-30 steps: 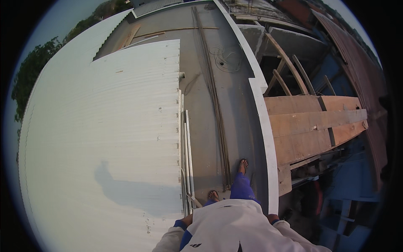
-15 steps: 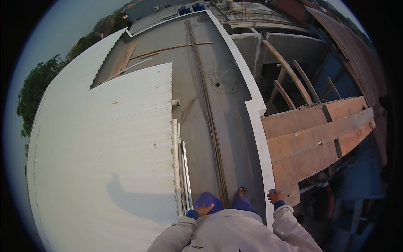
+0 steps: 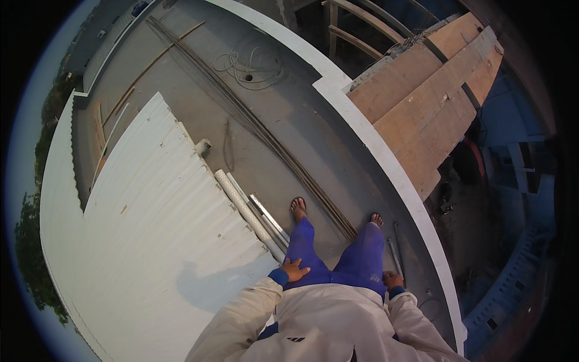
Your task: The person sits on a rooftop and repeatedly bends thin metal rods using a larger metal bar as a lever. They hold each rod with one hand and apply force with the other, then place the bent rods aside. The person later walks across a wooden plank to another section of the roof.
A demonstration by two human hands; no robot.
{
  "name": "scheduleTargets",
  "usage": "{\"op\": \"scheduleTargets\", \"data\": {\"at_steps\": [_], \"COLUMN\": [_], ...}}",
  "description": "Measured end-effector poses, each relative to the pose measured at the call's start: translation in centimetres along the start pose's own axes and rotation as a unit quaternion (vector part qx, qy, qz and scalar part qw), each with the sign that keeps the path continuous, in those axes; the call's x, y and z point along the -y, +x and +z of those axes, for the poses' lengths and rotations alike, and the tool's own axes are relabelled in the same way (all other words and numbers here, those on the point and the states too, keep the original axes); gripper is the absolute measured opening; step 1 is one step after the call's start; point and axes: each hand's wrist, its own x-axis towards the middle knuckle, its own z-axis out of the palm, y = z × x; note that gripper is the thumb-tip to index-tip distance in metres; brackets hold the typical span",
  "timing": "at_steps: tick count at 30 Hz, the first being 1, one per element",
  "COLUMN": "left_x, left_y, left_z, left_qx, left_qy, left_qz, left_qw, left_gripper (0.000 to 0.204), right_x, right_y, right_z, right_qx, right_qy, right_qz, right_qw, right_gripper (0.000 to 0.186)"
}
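My left hand [image 3: 295, 270] lies on the upper part of my purple trousers [image 3: 303, 244], its fingers spread and nothing in its grasp. By the other thigh hangs my right hand [image 3: 392, 280], with loosely bent fingers and no object visible in it. On the grey floor just beyond that hand lies a thin metal bar or pipe [image 3: 395, 250]; I cannot tell whether they touch. Long thin rods [image 3: 283, 154] run along the floor and end between my sandalled feet. A pale rolled tube [image 3: 244, 208] and metal profiles [image 3: 265, 217] lie along the roof sheet edge.
White corrugated roofing [image 3: 151, 199] spreads to the left. A white parapet [image 3: 386, 163] borders the right, with a drop beyond it and wooden boards [image 3: 422, 96] outside. Coiled cable [image 3: 250, 63] and a wooden strip [image 3: 154, 60] lie farther ahead.
The view has tilted down and swung right, so my legs and both feet show now. My right hand has come from over the parapet to beside my thigh. My left hand stays at the left thigh.
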Motion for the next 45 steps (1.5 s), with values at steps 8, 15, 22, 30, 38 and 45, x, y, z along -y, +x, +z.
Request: {"op": "scheduleTargets", "data": {"at_steps": [8, 15, 22, 30, 38, 45], "left_x": [1.9, 2.8, 3.9, 3.6, 4.0, 4.0], "left_y": [3.2, 11.5, 15.0, 15.6, 15.8, 15.5], "left_z": [-3.1, -3.8, -4.2, -3.5, -3.0, -2.8], "left_qx": [0.016, -0.088, -0.195, -0.239, -0.249, -0.253], "left_qy": [0.135, 0.182, 0.189, 0.154, 0.167, 0.141], "left_qz": [-0.08, -0.044, -0.035, -0.005, -0.02, 0.015], "left_qw": [0.987, 0.978, 0.962, 0.959, 0.954, 0.957], "left_gripper": [0.092, 0.081, 0.051, 0.039, 0.04, 0.039], "right_x": [2.6, 6.8, 10.7, 10.2, 10.7, 10.9], "right_y": [-0.7, 20.5, 38.3, 44.3, 46.0, 46.9], "right_z": [12.9, 26.8, 36.6, 42.9, 41.1, 40.1], "right_qx": [0.002, 0.042, 0.068, -0.152, -0.138, -0.139], "right_qy": [-0.053, 0.125, 0.076, -0.058, -0.127, -0.187], "right_qz": [-0.009, 0.028, 0.069, -0.088, -0.09, -0.111], "right_qw": [0.999, 0.991, 0.992, 0.983, 0.978, 0.966], "right_gripper": [0.03, 0.026, 0.035, 0.044, 0.025, 0.021]}}
